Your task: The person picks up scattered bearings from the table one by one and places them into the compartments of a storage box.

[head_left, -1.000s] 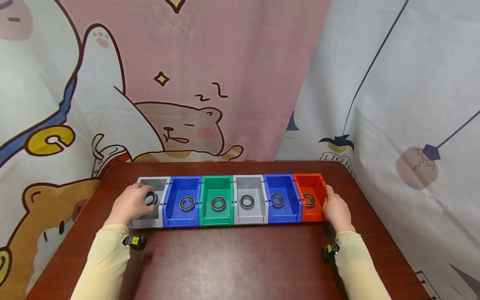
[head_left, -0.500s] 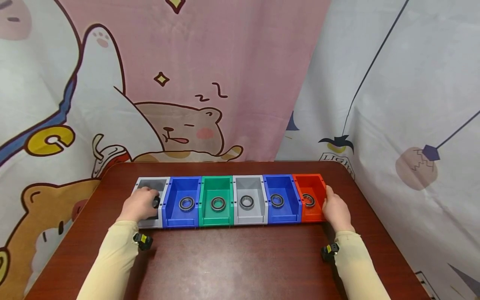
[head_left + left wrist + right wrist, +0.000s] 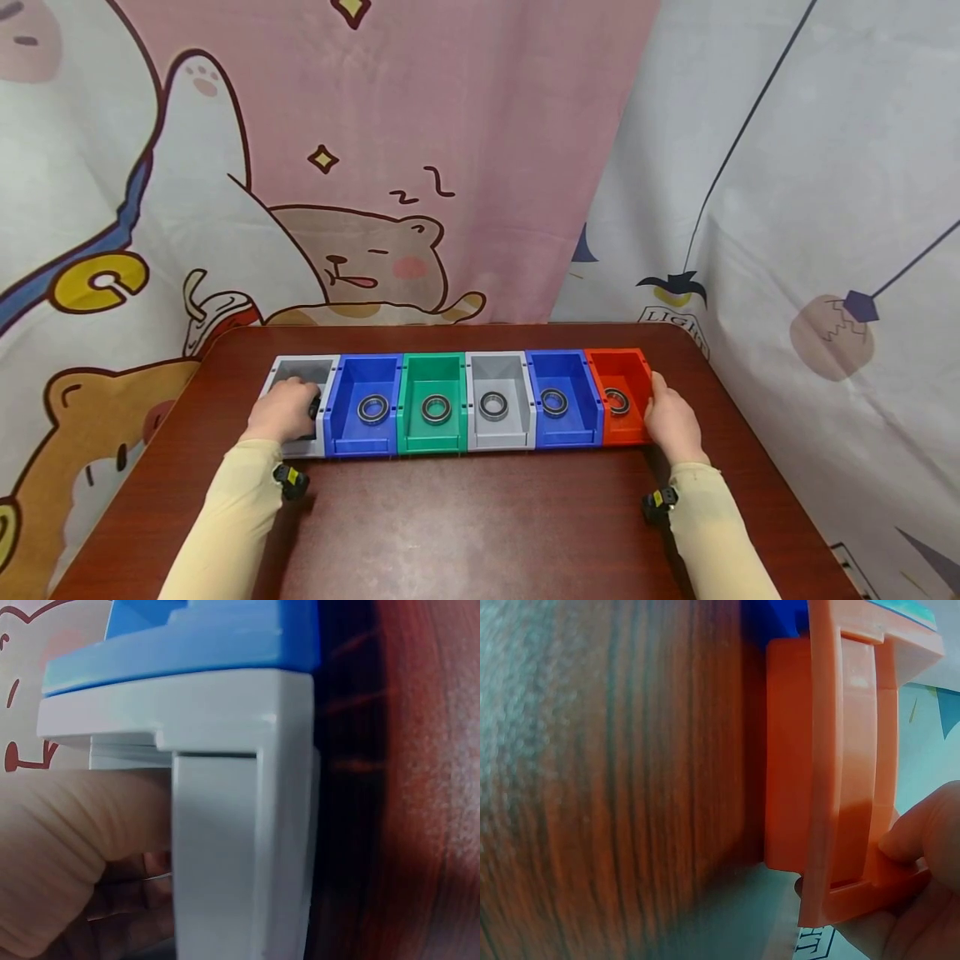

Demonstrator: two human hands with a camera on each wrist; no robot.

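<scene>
My left hand (image 3: 281, 408) reaches down into the grey bin (image 3: 333, 359) at the left end of the row. Its fingers hold a dark ball bearing (image 3: 314, 408) near that bin's right wall, mostly hidden by the hand. In the left wrist view, the bin's front lip (image 3: 217, 847) hides the fingertips. At the other end, my right hand (image 3: 674, 422) grips the outer side wall of the red bin (image 3: 628, 367), the thumb inside and fingers outside. A bearing (image 3: 617, 402) lies in the red bin, against its left side.
Between the end bins stand a blue bin (image 3: 367, 375), a green bin (image 3: 435, 371), a second grey bin (image 3: 498, 369) and another blue bin (image 3: 558, 371), side by side, each with one bearing lying flat. A brown wooden table (image 3: 465, 525) carries them; a patterned curtain (image 3: 510, 167) hangs behind.
My left hand has moved right and lower inside the grey bin, bringing the bearing to the right wall. The right hand stays on the red bin.
</scene>
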